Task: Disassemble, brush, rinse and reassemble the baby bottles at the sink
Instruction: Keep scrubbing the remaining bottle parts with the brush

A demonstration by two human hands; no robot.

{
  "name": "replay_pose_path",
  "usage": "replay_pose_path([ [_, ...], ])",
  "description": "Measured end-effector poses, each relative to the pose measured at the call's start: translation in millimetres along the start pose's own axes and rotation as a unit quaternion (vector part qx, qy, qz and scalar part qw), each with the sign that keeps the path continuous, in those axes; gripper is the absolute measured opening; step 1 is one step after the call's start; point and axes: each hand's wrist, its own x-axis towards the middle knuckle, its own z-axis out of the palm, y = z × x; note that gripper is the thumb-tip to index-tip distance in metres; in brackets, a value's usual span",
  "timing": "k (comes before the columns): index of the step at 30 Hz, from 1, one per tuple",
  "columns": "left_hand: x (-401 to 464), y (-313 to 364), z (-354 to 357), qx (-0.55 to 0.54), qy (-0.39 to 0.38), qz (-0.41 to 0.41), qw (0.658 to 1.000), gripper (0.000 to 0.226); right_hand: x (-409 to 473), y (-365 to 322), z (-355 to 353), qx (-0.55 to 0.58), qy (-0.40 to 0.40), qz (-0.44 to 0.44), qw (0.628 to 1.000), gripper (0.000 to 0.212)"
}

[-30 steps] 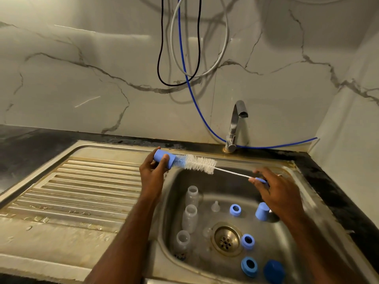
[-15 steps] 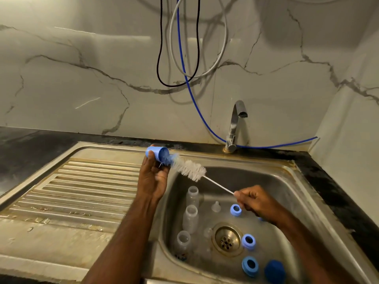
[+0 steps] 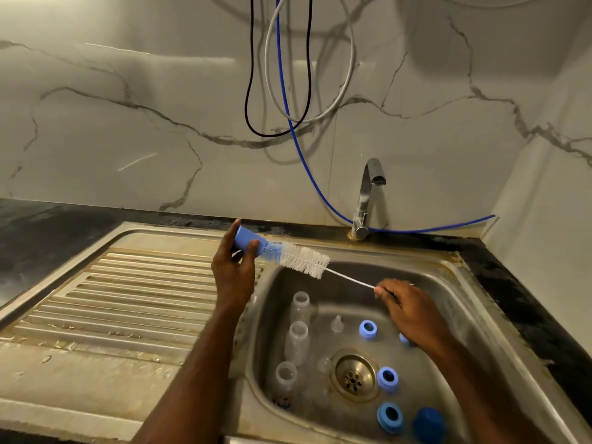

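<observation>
Over the sink [image 3: 448, 270], the left hand [image 3: 232, 274] gripped a blue cap [image 3: 248, 240] with the bottle brush [image 3: 304, 259] poking into it, the right hand [image 3: 413, 310] pinched the brush's wire handle, and three clear bottles [image 3: 298, 339] lay in the basin below.

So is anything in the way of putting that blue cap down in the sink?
Nothing visible blocks it. The left hand holds the blue cap on the brush above the sink.
</observation>
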Motion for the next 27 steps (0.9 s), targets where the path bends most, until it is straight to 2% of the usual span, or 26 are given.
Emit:
replay_pose_path([
  [2, 2.7, 6.7, -1.5, -0.143, 0.003, -0.099, 0.985, 0.04, 0.0, 3.7, -6.0, 0.004, -0.045, 0.014, 0.999, 0.026],
  [4, 2.7, 11.3, -1.0, -0.329, -0.002, -0.238, 0.914, 0.034, -1.7, 6.5, -9.4, 0.03, -0.095, 0.024, 0.995, 0.034],
  [6, 1.4, 7.1, 0.8, -0.394, -0.01, -0.293, 0.871, 0.04, -4.2, 2.9, -8.8, 0.107, -0.158, 0.038, 0.981, 0.04],
  [8, -0.1, 6.2, 2.3, -0.415, -0.007, -0.286, 0.864, 0.062, -5.6, -6.5, -8.7, 0.206, -0.21, 0.068, 0.953, 0.044],
  [9, -0.7, 8.1, 1.9, -0.417, -0.012, -0.275, 0.866, 0.072, -6.4, -12.4, -11.0, 0.25, -0.236, 0.087, 0.935, 0.044],
  [10, -0.2, 6.8, 1.7, -0.419, -0.011, -0.268, 0.868, 0.069, -7.1, -17.2, -13.9, 0.278, -0.262, 0.102, 0.919, 0.044],
  [12, -1.5, 5.6, 0.7, -0.307, 0.005, -0.211, 0.928, 0.049, -7.7, -20.5, -15.4, 0.28, -0.291, 0.104, 0.909, 0.043],
  [13, -1.1, 2.7, 0.4, -0.205, 0.016, -0.149, 0.967, 0.051, -7.5, -18.9, -13.8, 0.26, -0.283, 0.089, 0.919, 0.042],
  [14, -0.7, -0.9, 0.9, -0.116, 0.017, -0.086, 0.989, 0.056, -7.1, -14.8, -11.3, 0.234, -0.259, 0.071, 0.934, 0.042],
  [15, -0.8, -3.8, 1.4, -0.049, 0.018, -0.034, 0.998, 0.06, -6.6, -7.4, -8.5, 0.211, -0.229, 0.058, 0.949, 0.041],
  [17, 0.3, -5.5, 0.5, 0.002, 0.041, -0.002, 0.999, 0.061, -5.0, 10.0, -7.1, 0.176, -0.182, 0.059, 0.966, 0.041],
  [19, 3.6, -4.2, -1.3, -0.011, 0.098, -0.036, 0.994, 0.054, -4.9, 23.2, -9.0, 0.17, -0.16, 0.072, 0.97, 0.041],
  [21, 5.7, -2.1, -3.2, -0.083, 0.123, -0.101, 0.984, 0.044, -6.1, 27.1, -11.9, 0.197, -0.138, 0.081, 0.967, 0.04],
  [24, -3.8, 3.7, 1.5, -0.198, 0.056, -0.198, 0.958, 0.03, -5.9, 14.8, -12.4, 0.195, -0.123, 0.065, 0.971, 0.037],
  [27, -25.7, 11.0, 20.8, -0.229, -0.074, -0.209, 0.948, 0.027, -3.8, -1.3, -4.9, 0.15, -0.135, 0.041, 0.979, 0.039],
])
